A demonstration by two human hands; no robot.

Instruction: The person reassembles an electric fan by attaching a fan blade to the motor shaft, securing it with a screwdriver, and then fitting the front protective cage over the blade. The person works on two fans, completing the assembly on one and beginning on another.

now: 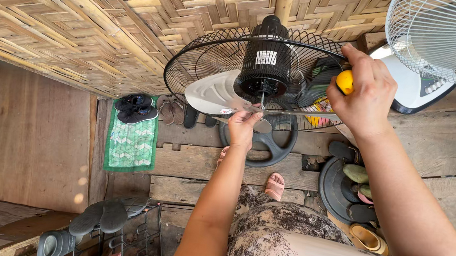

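Head view, looking straight down. The left hand (242, 125) is at the hub of a dismantled black fan (266, 58), fingers pinched on the root of the grey fan blade (215, 93) right where the short motor shaft comes out. The right hand (366, 94) is clenched around a yellow-handled screwdriver (345, 81); its long metal shank runs leftward across the wire rear guard (201, 57) and ends at the hub, just beside the left fingertips. The motor housing stands up in the middle of the guard, above both hands in the picture.

Around it: a second fan, white (446, 38), sits at the upper right, close behind the right hand. Under the guard lies a dark ring-shaped fan base (271, 146). A round black stand plate (334, 190) to the right carries several sandals. More sandals rest near the guard's lower edge, and dark shoes sit on a green patterned mat (131, 146) to the left. A wire shoe rack (132, 236) with grey slippers stands at the lower left. The person's pink sandals (275, 186) show between the arms.

Floor is rough wooden planks (446, 145). A woven bamboo wall (82, 11) fills the top and left of the view.
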